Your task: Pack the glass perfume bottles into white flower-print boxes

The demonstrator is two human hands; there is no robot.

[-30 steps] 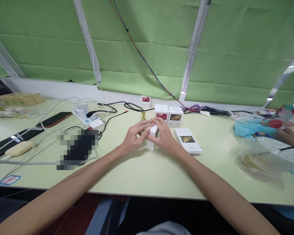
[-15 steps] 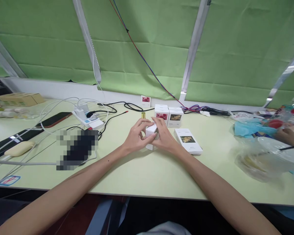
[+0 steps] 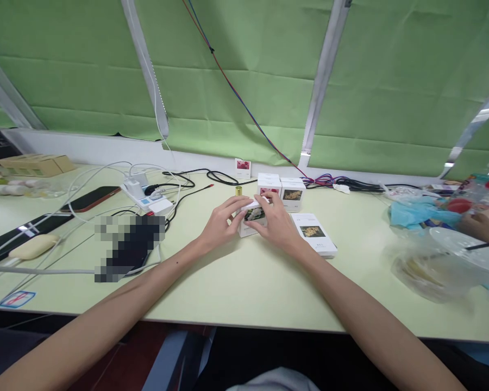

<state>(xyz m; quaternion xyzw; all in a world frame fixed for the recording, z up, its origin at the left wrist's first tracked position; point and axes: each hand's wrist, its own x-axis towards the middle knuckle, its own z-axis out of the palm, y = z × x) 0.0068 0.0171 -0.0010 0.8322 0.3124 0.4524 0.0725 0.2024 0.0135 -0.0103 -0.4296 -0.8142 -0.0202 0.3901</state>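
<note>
Now both hands' fingers (image 3: 233, 205) curl closed around the small white box (image 3: 252, 216) on the table (image 3: 244, 282).

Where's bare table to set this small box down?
Bare table lies between the forearms, near the front edge. Crowded: the two upright boxes behind the held small box, the flat box beside the right hand, cables left.

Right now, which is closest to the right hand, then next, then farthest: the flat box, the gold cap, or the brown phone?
From the right hand:
1. Flat box, lying just to its right.
2. Gold cap, behind the hands, a little to the left.
3. Brown phone, far off on the left among the cables.
</note>
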